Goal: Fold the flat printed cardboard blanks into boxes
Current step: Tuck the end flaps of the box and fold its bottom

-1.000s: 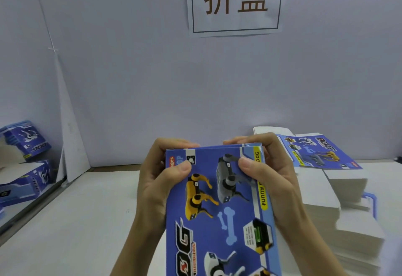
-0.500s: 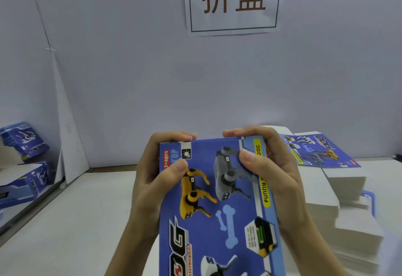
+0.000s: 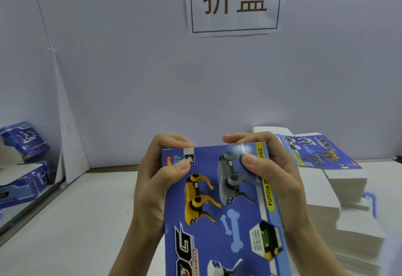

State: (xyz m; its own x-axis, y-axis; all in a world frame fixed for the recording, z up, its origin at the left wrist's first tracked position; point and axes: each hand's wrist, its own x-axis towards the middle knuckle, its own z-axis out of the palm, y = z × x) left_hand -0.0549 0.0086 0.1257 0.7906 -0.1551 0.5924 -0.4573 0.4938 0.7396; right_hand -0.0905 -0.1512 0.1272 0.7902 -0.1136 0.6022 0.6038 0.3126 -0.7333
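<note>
Hands meet at the far end of 1 blue box (image 3: 226, 210), held above the table (image 3: 76, 221) at centre frame. Its long axis runs away from the person, the printed face up, the near end passing out of the bottom edge. Left hand (image 3: 156, 180) grips the far left corner, thumb on the print and fingers curled over the top edge. Right hand (image 3: 274, 173) grips the far right corner the same way, thumb pressed on the grey dog picture. Whether the box holds anything cannot be told. Right of it, touching nothing held, lies a stack of flat blanks (image 3: 339, 191), the top one print-up. At far left sit 2 folded boxes (image 3: 24, 167), one above the other.
</note>
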